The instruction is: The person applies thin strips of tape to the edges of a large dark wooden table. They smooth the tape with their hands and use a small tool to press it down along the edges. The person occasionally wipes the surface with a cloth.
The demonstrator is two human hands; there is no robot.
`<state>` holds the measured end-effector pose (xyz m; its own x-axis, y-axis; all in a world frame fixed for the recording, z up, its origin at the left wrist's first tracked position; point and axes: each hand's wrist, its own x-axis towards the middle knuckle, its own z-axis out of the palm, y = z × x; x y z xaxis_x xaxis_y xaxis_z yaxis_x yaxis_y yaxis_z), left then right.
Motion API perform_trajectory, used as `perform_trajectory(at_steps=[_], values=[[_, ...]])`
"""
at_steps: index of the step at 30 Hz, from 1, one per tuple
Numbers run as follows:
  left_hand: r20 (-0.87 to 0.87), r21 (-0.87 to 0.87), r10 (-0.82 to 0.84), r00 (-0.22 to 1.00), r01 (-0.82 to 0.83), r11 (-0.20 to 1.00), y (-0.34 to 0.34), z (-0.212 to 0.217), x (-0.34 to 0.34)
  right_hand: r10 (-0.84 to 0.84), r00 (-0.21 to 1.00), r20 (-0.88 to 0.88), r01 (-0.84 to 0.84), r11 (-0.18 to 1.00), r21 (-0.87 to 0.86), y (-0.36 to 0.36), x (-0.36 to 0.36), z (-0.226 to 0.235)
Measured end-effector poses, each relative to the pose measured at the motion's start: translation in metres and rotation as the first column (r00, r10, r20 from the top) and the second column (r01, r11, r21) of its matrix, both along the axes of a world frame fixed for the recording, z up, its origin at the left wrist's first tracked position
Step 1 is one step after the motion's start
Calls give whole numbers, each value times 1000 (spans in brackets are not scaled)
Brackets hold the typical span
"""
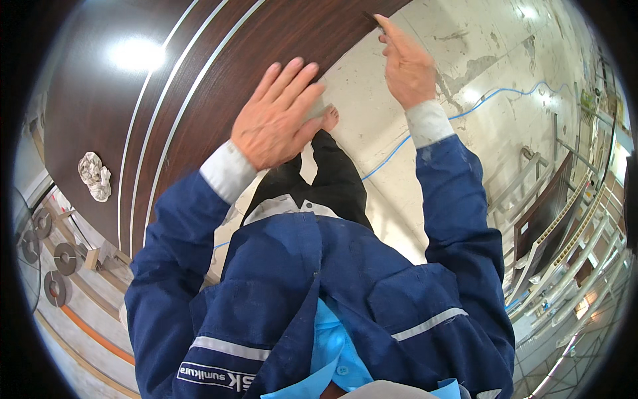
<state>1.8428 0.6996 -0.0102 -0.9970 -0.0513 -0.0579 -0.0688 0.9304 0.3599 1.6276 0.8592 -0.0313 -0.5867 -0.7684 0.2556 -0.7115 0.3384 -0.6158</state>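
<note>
A large dark brown wood-grain panel point(219, 86) with three pale inlaid stripes fills the upper left. My left hand point(282, 113) is open over its right part, palm down with fingers stretched out; whether it presses on the surface I cannot tell. Off the panel's far right edge, my right hand point(409, 70) is closed in a pinch. From its fingertips sticks a small thin dark piece point(370, 19), close to the panel edge. What kind of thing it is does not show clearly.
A crumpled whitish cloth point(94, 176) lies on the panel's left part. Beyond it are several rolls of edging strip point(65, 258). A blue hose point(392, 150) runs over the scuffed pale floor point(372, 93). Metal frames point(531, 173) and leaning panels point(541, 206) stand at the right.
</note>
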Motion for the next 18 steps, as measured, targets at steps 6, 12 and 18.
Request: perform_trajectory(at_steps=[6, 12, 18], values=[[32, -151, 333, 942, -325, 934, -11, 3, 100, 325, 946, 9, -325, 945, 42, -11, 56, -1], [57, -213, 394, 917, -374, 902, -12, -9, 119, 13, 997, -76, -17, 999, -49, -14, 41, -12], [62, -192, 402, 913, -385, 903, -12, -5, 116, 258, 963, -83, -265, 959, -100, -8, 48, -14]])
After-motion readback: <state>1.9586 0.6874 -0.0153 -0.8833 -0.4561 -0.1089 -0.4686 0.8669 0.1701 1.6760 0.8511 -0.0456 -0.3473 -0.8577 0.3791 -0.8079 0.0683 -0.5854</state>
